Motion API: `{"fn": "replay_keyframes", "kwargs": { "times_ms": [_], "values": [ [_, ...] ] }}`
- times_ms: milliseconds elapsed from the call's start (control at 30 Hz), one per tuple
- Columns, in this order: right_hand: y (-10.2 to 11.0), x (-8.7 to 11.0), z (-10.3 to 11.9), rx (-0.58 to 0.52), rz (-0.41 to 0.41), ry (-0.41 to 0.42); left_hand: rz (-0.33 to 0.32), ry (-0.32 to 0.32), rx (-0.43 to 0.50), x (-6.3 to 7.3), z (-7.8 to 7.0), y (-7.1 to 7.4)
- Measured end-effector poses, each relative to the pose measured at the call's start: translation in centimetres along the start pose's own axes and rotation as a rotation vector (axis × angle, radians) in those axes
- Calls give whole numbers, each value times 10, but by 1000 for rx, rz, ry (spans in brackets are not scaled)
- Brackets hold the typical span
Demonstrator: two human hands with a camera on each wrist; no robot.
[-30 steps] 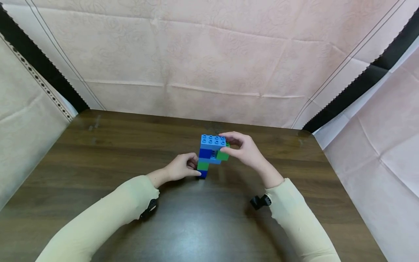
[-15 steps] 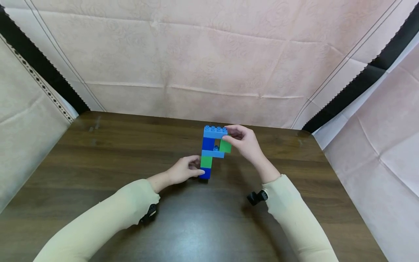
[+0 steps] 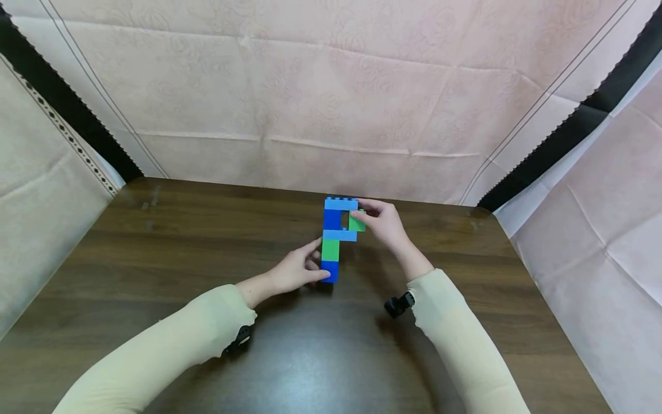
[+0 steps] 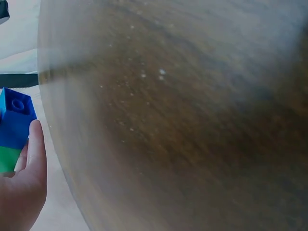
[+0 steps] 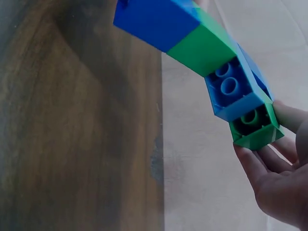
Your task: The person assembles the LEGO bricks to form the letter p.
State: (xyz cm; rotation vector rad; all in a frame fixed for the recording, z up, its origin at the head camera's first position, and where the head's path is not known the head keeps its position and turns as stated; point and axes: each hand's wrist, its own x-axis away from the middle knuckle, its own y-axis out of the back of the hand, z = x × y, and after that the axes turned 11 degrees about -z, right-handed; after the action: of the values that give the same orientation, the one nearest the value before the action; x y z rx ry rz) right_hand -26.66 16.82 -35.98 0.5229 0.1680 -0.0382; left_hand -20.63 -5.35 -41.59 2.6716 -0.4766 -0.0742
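Observation:
A stack of toy building blocks, shaped like a letter P, stands upright between the two hands, raised off the table. From bottom to top come a dark blue block, a green block, a light blue one, a dark blue and a green block side by side with a gap between, and a light blue one on top. My left hand pinches the bottom dark blue block, whose hollow underside shows in the left wrist view. At the upper right, my right hand grips the green side block between thumb and fingers.
Under the hands lies a brown wooden table. A pale cloth wall rises behind its far edge, with more cloth at both sides. Small black cameras sit at both wrists.
The block stack has tipped back from leaning towards me to a more upright, face-on pose and shifted slightly right. Both hands have kept hold of it.

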Motion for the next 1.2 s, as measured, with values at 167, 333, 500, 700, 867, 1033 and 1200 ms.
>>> {"fn": "replay_keyframes", "kwargs": {
  "times_ms": [167,333,500,700,867,1033,1200],
  "values": [
    [-5,-3,-3,-13,-15,-30,30,-25,3,-1,-1,-1],
    [-10,-4,-8,-13,-19,-59,28,-19,-17,0,2,-1],
    [-16,-7,-16,-10,1,-91,14,-13,-62,0,4,-1],
    [-24,-11,-24,42,35,-127,6,-43,-133,-1,6,-3],
    [-29,-13,-30,50,52,-160,-11,-61,-169,-1,8,-2],
    [-31,-13,-35,47,56,-194,-38,-75,-206,-2,9,0],
    [-33,-12,-38,48,64,-198,-52,-75,-251,-5,12,0]
  ]
}}
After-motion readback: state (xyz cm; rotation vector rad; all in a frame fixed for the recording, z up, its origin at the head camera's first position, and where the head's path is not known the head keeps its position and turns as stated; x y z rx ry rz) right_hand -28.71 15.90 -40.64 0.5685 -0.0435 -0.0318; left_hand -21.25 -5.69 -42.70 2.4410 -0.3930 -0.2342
